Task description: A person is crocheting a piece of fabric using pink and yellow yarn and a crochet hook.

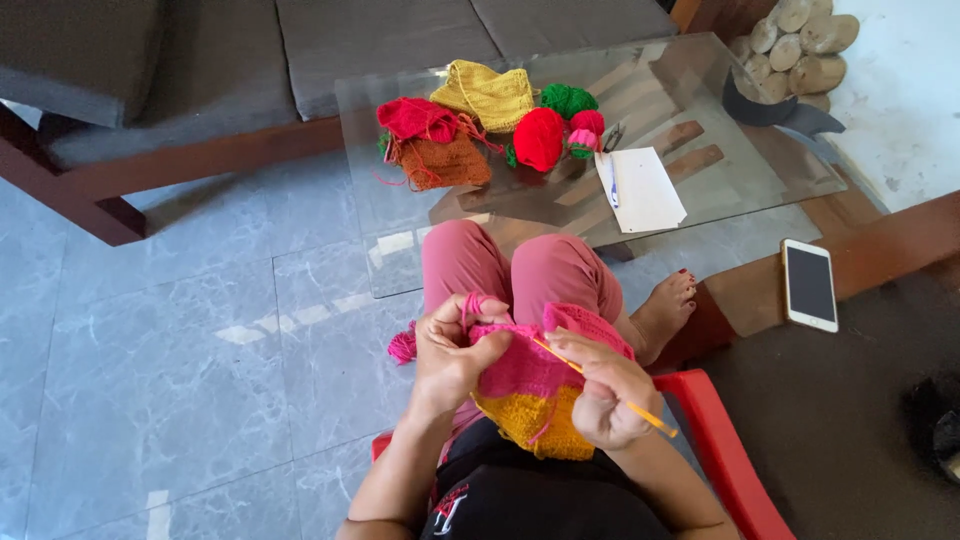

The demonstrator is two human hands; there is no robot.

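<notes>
My left hand (450, 355) grips the top edge of a crocheted piece (530, 385), pink above and yellow below, with pink yarn looped over its fingers. My right hand (605, 385) holds a thin yellow crochet hook (640, 408) that points up-left into the pink part. The piece rests over my lap, above my pink-trousered knees (520, 265). A small pink yarn tuft (402, 345) hangs to the left of my left hand.
A glass coffee table (700, 110) ahead carries yellow, red and orange crocheted pieces, red, green and pink yarn balls (545, 135), a white paper (642, 188) and a pen. A phone (810, 285) lies on the wooden edge at right. Grey sofa behind; red stool (715, 440) under me.
</notes>
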